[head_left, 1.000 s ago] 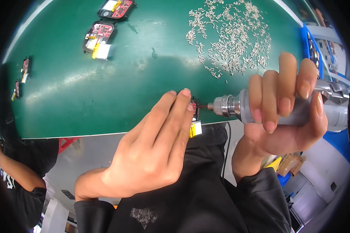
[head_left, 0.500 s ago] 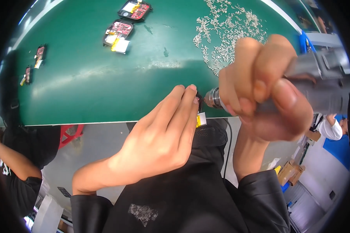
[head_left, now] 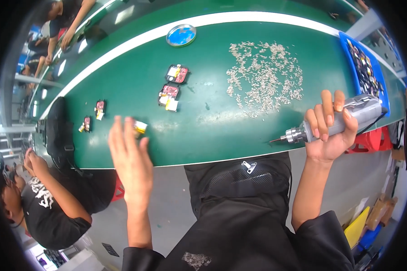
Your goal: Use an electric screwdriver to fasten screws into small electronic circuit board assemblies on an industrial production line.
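My right hand point(head_left: 330, 128) grips a grey electric screwdriver point(head_left: 343, 119), its bit pointing left just above the near part of the green table. Over the table at the left, my left hand point(head_left: 133, 156) has its fingers stretched out and its thumb apart. By its fingertips shows a small device part with a white and yellow battery point(head_left: 140, 127); the rest of it is hidden under the fingers. Two red circuit boards in black housings, one board point(head_left: 177, 74) behind the other board point(head_left: 168, 95), lie farther off. Two smaller boards point(head_left: 100, 108) point(head_left: 86, 124) lie left of my left hand.
Many small screws point(head_left: 264, 79) are spread over the table's right half. A blue tray point(head_left: 355, 63) of dark parts stands at the right edge, and a round blue-lined dish point(head_left: 181, 35) at the back. Another person point(head_left: 54, 203) sits at the left; a red stool point(head_left: 371, 141) is at the right.
My left hand has moved left with the small device, away from the screwdriver tip. My right hand has drawn the screwdriver back to the right. The view takes in more of the table.
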{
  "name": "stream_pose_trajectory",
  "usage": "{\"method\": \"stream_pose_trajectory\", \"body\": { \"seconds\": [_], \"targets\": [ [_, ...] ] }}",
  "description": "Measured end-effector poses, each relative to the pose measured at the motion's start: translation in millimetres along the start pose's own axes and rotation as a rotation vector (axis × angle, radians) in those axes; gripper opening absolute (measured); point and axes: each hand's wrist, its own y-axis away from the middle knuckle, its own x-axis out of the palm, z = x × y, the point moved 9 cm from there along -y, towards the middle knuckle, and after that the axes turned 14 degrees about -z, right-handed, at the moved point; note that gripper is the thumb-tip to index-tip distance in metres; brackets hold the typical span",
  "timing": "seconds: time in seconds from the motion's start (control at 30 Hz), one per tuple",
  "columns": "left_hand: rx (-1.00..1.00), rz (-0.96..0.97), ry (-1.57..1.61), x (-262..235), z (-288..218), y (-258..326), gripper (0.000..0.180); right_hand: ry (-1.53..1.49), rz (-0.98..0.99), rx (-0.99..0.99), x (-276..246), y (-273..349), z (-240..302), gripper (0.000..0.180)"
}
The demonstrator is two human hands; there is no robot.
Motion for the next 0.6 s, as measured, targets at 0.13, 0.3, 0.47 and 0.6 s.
{"method": "stream_pose_trajectory", "body": {
  "seconds": [0.13, 0.3, 0.47, 0.6],
  "targets": [
    [0.072, -0.053, 0.164, 3, -30, -23, 0.048, -0.057, -0.279, 0.019, -43, 12, -6, 0.014],
    [0.271, -0.040, 0.452, 39, -106, -57, 0.027, -0.119, -0.290, 0.015, -46, 18, -6, 0.013],
    [0.350, 0.055, 0.539, 75, -137, -84, 0.019, -0.156, -0.254, 0.052, -47, 17, -8, 0.013],
    [0.460, 0.044, 0.451, 81, -148, -86, 0.015, -0.207, -0.195, 0.069, -47, 19, -6, 0.013]
  ]
}}
